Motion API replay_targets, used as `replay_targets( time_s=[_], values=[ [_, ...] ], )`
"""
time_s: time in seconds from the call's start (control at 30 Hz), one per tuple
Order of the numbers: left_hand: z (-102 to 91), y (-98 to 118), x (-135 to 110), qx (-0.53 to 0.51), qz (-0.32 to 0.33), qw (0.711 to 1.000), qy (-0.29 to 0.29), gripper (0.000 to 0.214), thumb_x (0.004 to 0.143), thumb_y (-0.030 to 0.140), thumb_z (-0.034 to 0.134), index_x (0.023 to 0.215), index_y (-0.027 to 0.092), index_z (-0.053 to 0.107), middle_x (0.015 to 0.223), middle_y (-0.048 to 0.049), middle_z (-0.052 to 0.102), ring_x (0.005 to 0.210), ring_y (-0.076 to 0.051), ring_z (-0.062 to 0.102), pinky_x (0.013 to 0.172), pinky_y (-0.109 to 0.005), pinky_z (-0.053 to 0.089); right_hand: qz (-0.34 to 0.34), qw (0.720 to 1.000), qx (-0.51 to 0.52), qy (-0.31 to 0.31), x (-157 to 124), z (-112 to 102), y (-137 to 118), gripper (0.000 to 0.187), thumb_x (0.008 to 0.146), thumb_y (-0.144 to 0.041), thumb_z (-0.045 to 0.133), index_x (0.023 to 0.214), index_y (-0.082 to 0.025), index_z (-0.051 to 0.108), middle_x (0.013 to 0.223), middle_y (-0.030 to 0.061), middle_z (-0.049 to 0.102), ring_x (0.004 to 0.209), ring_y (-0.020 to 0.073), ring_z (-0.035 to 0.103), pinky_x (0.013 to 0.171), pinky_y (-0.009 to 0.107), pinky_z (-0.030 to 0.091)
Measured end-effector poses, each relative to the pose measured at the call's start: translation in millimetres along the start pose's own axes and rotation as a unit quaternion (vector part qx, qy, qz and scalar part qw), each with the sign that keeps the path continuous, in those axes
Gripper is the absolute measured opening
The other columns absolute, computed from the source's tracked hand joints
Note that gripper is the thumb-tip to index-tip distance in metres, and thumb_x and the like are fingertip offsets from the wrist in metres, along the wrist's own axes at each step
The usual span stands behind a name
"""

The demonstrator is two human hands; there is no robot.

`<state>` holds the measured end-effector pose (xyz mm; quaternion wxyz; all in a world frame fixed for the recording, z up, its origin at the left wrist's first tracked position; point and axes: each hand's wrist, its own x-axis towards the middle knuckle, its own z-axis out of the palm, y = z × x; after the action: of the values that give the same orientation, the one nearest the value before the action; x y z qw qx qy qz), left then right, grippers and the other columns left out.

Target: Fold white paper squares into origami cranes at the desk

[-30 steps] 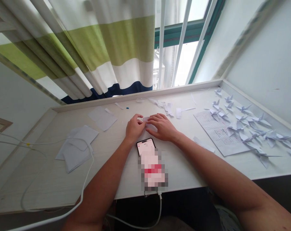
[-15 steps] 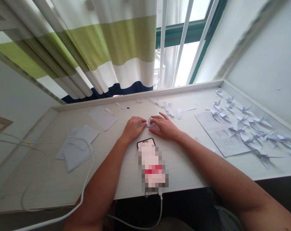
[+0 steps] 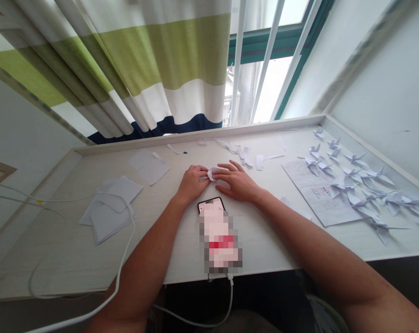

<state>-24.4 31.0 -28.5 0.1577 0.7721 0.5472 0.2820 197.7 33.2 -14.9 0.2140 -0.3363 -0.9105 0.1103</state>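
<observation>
Many paper cranes [image 3: 355, 180] on white desk [image 3: 84, 263], left hand [image 3: 194, 184] pinching paper [image 3: 212, 175], right hand [image 3: 239, 182] spread

Left hand [image 3: 194, 185] and right hand [image 3: 237, 183] flanking a small folded paper [image 3: 212, 174]

White desk [image 3: 67, 263] carries stacked paper squares [image 3: 108, 210] at left, another square [image 3: 149, 166] farther along, paper scraps [image 3: 244, 155] by the far edge, a phone [image 3: 211, 206] at centre, and a printed sheet [image 3: 310, 194] at right, with paper cranes [image 3: 355, 175] on and beside it.
</observation>
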Motion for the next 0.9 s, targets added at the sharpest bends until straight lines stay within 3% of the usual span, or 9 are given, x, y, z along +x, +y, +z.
replay_targets(
  time_s=[0.13,0.23,0.4,0.57,0.77,0.9],
  values=[
    [-6.3,3.6,-0.6,-0.034,0.003,0.998,0.062,0.030,0.086,0.013,0.064,0.112,0.022,0.075,0.116,-0.0061,0.076,0.113,-0.023,0.066,0.106,-0.040,0.052,-0.003,0.999,-0.040,-0.006,3.8,0.3,-5.5,0.029,0.099,-0.029,0.064,0.124,-0.026,0.076,0.139,0.0073,0.072,0.146,0.0321,0.053,0.130,0.063,0.023],
    [-11.2,6.6,-0.3,-0.027,0.053,0.994,0.088,0.020,0.092,0.019,0.065,0.107,0.024,0.077,0.116,-0.0062,0.077,0.115,-0.023,0.065,0.110,-0.041,0.049,-0.012,0.998,-0.061,-0.011,6.1,1.8,-8.1,0.029,0.099,-0.028,0.062,0.125,-0.023,0.076,0.138,0.0098,0.072,0.146,0.0329,0.052,0.131,0.062,0.023],
    [-8.5,3.6,0.1,-0.016,0.039,0.998,0.041,0.012,0.094,0.028,0.070,0.093,0.025,0.081,0.107,-0.0069,0.078,0.111,-0.025,0.066,0.106,-0.042,0.050,-0.026,0.998,-0.055,0.009,7.3,3.6,-7.3,0.031,0.099,-0.025,0.062,0.127,-0.021,0.074,0.140,0.0137,0.069,0.143,0.0331,0.053,0.127,0.060,0.031],
    [-6.4,-1.2,0.4,-0.008,0.003,1.000,0.007,0.009,0.091,0.030,0.072,0.091,0.026,0.081,0.108,-0.0054,0.079,0.111,-0.025,0.066,0.106,-0.042,0.051,-0.030,0.997,-0.056,0.044,4.7,1.7,-1.3,0.022,0.099,-0.025,0.061,0.113,-0.023,0.078,0.136,0.0120,0.069,0.139,0.0332,0.053,0.120,0.059,0.040],
    [-7.7,3.1,0.1,-0.027,-0.014,1.000,0.009,0.006,0.089,0.026,0.073,0.091,0.026,0.079,0.105,-0.0046,0.079,0.109,-0.025,0.066,0.104,-0.041,0.051,-0.032,0.997,-0.064,0.027,3.1,0.1,-2.2,0.020,0.100,-0.024,0.061,0.109,-0.023,0.078,0.142,0.0136,0.065,0.142,0.0348,0.049,0.117,0.058,0.043],
    [-7.3,7.6,-2.3,-0.071,-0.035,0.995,0.055,0.017,0.093,0.031,0.069,0.107,0.024,0.076,0.100,-0.0047,0.078,0.098,-0.022,0.069,0.097,-0.037,0.053,-0.019,0.998,-0.054,0.025,3.8,0.5,-3.3,0.016,0.099,-0.024,0.061,0.106,-0.022,0.076,0.142,0.0137,0.065,0.144,0.0352,0.048,0.116,0.059,0.044]
  ],
)
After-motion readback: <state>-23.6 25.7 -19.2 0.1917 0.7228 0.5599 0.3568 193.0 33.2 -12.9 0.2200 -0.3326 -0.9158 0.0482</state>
